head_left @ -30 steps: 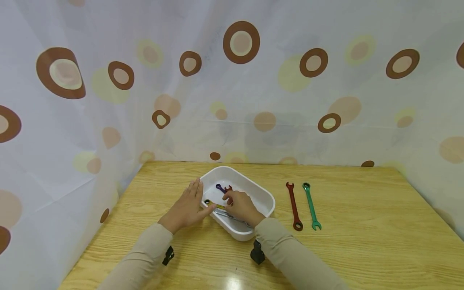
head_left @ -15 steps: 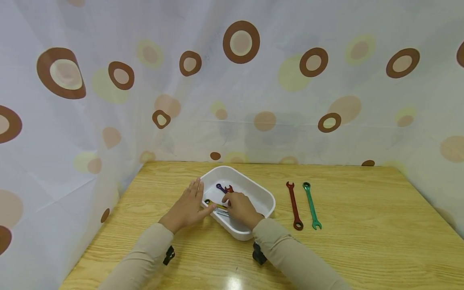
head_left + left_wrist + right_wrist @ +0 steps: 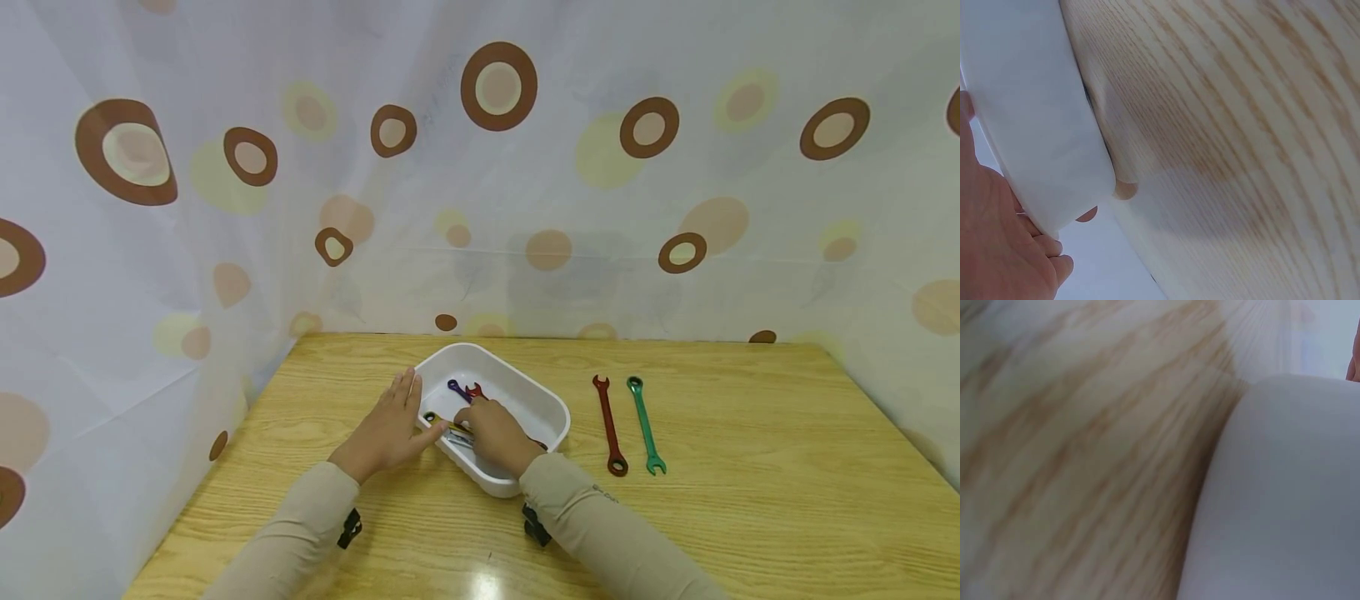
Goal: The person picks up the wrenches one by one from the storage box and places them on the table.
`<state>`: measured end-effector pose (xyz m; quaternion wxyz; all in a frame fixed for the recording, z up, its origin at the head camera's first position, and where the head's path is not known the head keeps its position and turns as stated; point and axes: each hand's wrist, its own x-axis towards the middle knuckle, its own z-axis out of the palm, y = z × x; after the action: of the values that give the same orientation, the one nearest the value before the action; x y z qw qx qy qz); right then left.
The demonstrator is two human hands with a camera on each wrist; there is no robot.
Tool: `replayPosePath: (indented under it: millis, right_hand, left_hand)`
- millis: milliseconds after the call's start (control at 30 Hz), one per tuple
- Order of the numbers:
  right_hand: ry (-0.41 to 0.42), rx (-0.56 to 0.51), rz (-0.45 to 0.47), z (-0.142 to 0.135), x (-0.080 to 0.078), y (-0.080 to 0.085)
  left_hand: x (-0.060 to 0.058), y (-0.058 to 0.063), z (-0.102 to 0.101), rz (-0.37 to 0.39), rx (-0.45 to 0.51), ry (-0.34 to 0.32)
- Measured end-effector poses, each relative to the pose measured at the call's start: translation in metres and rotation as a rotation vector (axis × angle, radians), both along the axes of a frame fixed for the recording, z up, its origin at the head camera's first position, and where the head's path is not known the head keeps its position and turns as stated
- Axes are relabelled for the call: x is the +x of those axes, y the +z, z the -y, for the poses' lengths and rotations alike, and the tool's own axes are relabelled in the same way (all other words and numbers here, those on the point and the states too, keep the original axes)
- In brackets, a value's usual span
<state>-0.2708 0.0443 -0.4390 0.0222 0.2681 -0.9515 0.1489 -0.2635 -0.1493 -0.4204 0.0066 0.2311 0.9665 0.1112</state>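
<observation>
A white plastic tray [image 3: 525, 392] stands on the table, turned at an angle. My left hand [image 3: 386, 433] lies along its left rim with straight fingers, the thumb reaching over the near edge. My right hand [image 3: 498, 433] is inside the tray, fingers bent down among the wrenches. At its fingertips lies a yellow wrench [image 3: 437, 419], with a silver wrench [image 3: 459, 439] just nearer. A purple wrench [image 3: 457, 387] and a red-ended wrench [image 3: 475, 390] show beyond the hand. The right hand covers much of the wrenches; I cannot tell whether it grips one.
To the right of the tray, a red wrench [image 3: 609, 425] and a green wrench [image 3: 647, 425] lie side by side on the wooden table [image 3: 750, 467]. A white sheet with brown and yellow circles [image 3: 570, 192] hangs behind the table and along its sides.
My right hand has sunk slightly nearer and lower in the tray, and now hides more of the silver wrench. The left hand and the tray have stayed in place.
</observation>
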Motion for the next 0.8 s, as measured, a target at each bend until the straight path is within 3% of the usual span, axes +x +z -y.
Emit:
replayPosePath:
  millis: [300, 800]
  right_hand:
    - [0.037, -0.005, 0.001, -0.0008, -0.0021, -0.0011]
    - [-0.005, -0.046, 0.153, 0.0004, -0.0018, -0.0012]
  left_hand:
    - [0.0009, 0.0039, -0.0008, -0.009, -0.004, 0.004]
    - [0.0019, 0.0008, -0.0013, -0.015, 0.005, 0.002]
